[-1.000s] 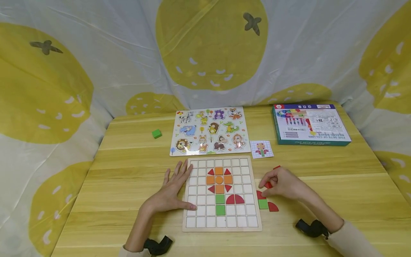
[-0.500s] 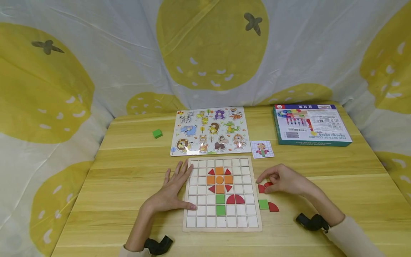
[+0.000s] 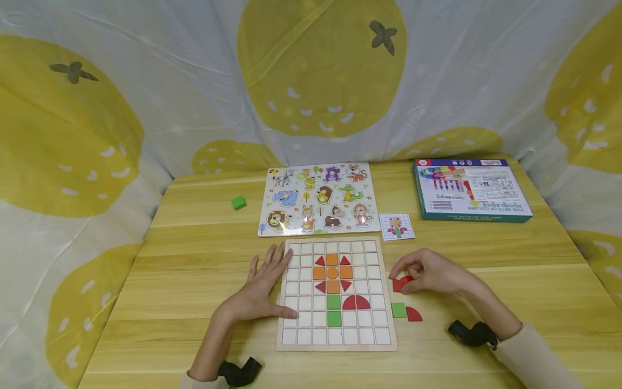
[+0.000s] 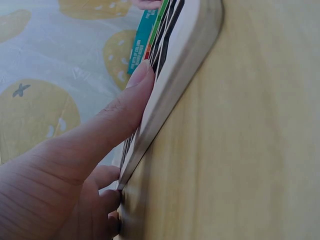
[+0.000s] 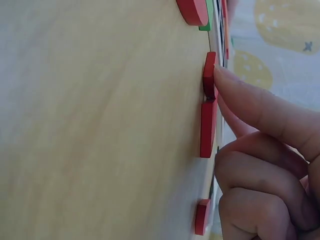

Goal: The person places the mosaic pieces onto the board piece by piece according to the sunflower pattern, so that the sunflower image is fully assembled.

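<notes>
- Well, one wooden table (image 3: pixel 194 270) carries everything, with a lemon-print sheet hung behind it.
- One animal puzzle (image 3: pixel 318 199) lies at the far middle, and one boxed game (image 3: pixel 470 189) at the far right.
- One grid board (image 3: pixel 335 294) sits near the front edge. On it I count four orange squares and an orange disc, four red triangles, two green squares and two red quarter-rounds.
- Two hands are in view. The left hand (image 3: pixel 264 289) lies flat with straight fingers on the board's left edge, thumb on the frame, holding nothing.
- The right hand (image 3: pixel 430 270) is curled just right of the board, its fingertips pinching the red pieces (image 3: pixel 401 283) against the table.
- Those red pieces, two that I can see, lie flat and touching, end to end in the right wrist view (image 5: pixel 208 102), directly under the fingertips. Their line runs roughly left to right in the head view.
- One green square (image 3: pixel 398 309) and one red quarter-round (image 3: pixel 414 314) lie nearer, apart from the hand.
- One small pattern card (image 3: pixel 396 226) and one green cube (image 3: pixel 237 202) complete it.
</notes>
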Demonstrator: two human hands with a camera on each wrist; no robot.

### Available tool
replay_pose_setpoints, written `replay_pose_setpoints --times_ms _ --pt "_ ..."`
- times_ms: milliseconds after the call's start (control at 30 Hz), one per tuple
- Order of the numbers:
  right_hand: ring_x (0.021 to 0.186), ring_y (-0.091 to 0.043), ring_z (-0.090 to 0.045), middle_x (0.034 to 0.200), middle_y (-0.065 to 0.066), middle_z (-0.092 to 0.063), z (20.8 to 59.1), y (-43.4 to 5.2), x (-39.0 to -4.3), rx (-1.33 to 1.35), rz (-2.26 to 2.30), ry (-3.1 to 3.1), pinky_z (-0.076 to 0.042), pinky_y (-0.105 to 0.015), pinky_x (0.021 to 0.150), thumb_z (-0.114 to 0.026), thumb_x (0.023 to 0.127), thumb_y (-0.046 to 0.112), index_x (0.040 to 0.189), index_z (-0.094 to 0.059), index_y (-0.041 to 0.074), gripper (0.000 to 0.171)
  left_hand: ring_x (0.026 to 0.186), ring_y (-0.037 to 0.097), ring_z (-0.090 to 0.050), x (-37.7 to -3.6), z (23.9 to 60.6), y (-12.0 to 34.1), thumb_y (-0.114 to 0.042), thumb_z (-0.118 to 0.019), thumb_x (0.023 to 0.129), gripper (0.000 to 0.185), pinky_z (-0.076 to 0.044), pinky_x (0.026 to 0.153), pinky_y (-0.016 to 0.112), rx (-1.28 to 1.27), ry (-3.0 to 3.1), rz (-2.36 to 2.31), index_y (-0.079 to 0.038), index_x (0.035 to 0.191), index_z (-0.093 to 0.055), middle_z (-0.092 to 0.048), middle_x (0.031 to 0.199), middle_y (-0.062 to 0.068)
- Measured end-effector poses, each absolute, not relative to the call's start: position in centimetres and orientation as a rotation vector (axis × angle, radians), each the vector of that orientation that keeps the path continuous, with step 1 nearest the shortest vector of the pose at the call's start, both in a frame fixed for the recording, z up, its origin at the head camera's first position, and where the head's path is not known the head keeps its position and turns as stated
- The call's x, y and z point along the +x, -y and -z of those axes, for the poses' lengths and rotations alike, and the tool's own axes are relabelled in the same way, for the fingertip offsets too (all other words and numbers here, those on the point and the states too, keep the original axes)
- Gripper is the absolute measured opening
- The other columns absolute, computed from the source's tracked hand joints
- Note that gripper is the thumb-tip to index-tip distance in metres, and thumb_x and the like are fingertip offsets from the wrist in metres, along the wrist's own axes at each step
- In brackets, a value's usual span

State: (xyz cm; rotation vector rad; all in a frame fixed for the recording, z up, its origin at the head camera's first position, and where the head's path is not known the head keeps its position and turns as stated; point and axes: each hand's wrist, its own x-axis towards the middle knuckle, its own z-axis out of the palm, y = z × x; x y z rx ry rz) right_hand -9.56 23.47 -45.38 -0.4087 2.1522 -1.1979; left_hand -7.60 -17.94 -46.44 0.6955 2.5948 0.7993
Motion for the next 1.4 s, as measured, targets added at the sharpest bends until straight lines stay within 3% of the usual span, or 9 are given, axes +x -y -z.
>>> replay_pose_setpoints --times_ms 233,433,767,1233,1400 --pt "0.052 -0.007 -0.033 0.059 0.001 -0.035 45.1 -23.9 -9.8 -0.406 1.188 -2.193 -0.027 -0.021 0.049 -0.078 0.08 0.015 0.103 -0.071 0.01 0.025 0.151 0.032 0.014 -7.6 46.6 18.0 -0.06 -0.081 0.064 0.129 0.014 0.114 0.064 0.696 -2.59 -0.813 -0.018 0.157 -0.002 0.01 0.164 0.005" --pt "0.052 -0.006 -0.038 0.059 0.001 -0.043 45.1 -24.4 -10.0 -0.366 1.16 -2.301 -0.029 -0.021 0.048 -0.082 0.075 0.022 0.095 -0.068 0.009 0.027 0.151 0.033 0.014 -7.6 46.7 18.1 -0.06 -0.081 0.063 0.129 0.014 0.114 0.065 0.693 -2.592 -0.813 -0.018 0.157 -0.003 0.01 0.164 0.005" --pt "0.055 -0.006 -0.036 0.061 0.002 -0.039 45.2 -24.7 -10.2 -0.422 1.108 -2.287 -0.028 -0.019 0.049 -0.082 0.074 0.014 0.094 -0.073 0.014 0.022 0.151 0.033 0.014 -7.6 46.7 18.1 -0.061 -0.081 0.063 0.129 0.014 0.114 0.065 0.694 -2.595 -0.807 -0.018 0.157 -0.003 0.01 0.164 0.005" --pt "0.054 -0.006 -0.035 0.06 0.003 -0.041 45.1 -23.7 -10.1 -0.373 1.111 -2.37 -0.026 -0.019 0.047 -0.082 0.075 0.017 0.094 -0.074 0.012 0.022 0.151 0.032 0.014 -7.6 46.7 18.0 -0.059 -0.082 0.064 0.129 0.015 0.114 0.064 0.696 -2.597 -0.799 -0.019 0.157 -0.002 0.01 0.164 0.005" --pt "0.052 -0.005 -0.029 0.057 0.005 -0.034 44.6 -22.5 -9.5 -0.368 1.156 -2.344 -0.023 -0.019 0.047 -0.081 0.076 0.021 0.097 -0.075 0.014 0.023 0.151 0.032 0.014 -7.6 46.7 18.0 -0.059 -0.081 0.064 0.129 0.015 0.114 0.064 0.699 -2.596 -0.803 -0.019 0.157 -0.002 0.01 0.164 0.005"
